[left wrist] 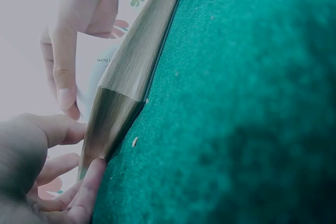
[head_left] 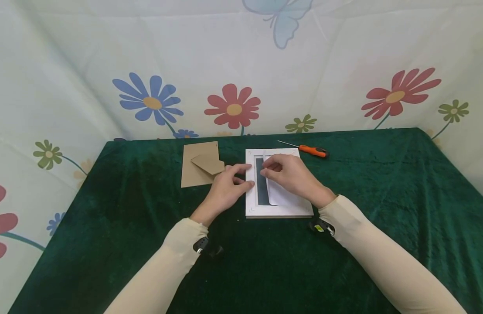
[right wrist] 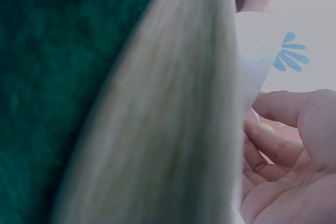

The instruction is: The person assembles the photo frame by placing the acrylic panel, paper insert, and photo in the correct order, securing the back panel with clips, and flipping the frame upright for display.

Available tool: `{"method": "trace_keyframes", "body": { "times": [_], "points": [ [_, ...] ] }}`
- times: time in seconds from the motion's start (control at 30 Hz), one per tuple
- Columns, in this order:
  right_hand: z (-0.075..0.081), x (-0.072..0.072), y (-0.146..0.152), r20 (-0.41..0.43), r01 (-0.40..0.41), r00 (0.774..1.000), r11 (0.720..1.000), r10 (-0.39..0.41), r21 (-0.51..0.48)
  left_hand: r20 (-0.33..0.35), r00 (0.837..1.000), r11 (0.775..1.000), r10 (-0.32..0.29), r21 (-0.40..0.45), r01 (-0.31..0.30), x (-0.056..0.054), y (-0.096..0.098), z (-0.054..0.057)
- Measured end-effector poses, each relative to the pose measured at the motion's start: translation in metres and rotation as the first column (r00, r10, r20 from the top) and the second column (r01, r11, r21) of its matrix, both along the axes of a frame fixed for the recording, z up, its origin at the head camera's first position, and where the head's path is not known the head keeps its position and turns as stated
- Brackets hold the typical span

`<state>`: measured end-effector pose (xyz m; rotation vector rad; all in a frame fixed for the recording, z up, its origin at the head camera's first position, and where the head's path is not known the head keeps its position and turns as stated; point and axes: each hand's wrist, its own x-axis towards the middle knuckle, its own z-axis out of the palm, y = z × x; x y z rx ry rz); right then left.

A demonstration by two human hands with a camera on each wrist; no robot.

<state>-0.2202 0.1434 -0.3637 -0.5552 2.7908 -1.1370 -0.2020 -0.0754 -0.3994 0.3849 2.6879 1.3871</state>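
A white picture frame [head_left: 251, 211] lies flat on the green cloth, with a dark inner area showing at its left part. In the left wrist view its side [left wrist: 139, 51] has a wood-grain look. My right hand [head_left: 290, 174] pinches the left edge of a white paper sheet [head_left: 282, 197] between thumb and fingers, the sheet tilted up over the frame's opening. Printed on that sheet [left wrist: 89, 59] is "15cm". My left hand [head_left: 227, 185] touches the frame's left edge with its thumb and fingertips, its fingers loosely extended.
Left of the frame lies a brown backing board [head_left: 190, 174] with a stand flap [head_left: 210, 164], close to my left hand. A screwdriver [head_left: 314, 151] with an orange and black handle lies behind the frame to the right. A flowered curtain [head_left: 324, 65] hangs behind the table [head_left: 382, 183].
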Motion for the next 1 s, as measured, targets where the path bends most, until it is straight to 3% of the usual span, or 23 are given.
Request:
{"method": "trace_keyframes", "body": {
  "times": [0.33,1.0],
  "points": [
    [-0.0017,-0.0016,-0.0032,0.007,0.004,1.0,1.0,-0.004,0.022,-0.009,1.0,1.0,0.0,0.001,0.0,-0.0015,-0.0003,-0.0022],
    [-0.006,-0.0022,-0.0064,-0.022,-0.133,0.99,0.986,0.136,0.101,-0.012,1.0,1.0,-0.004,0.008,0.004,-0.0025,-0.0005,-0.0032]
  ]
}}
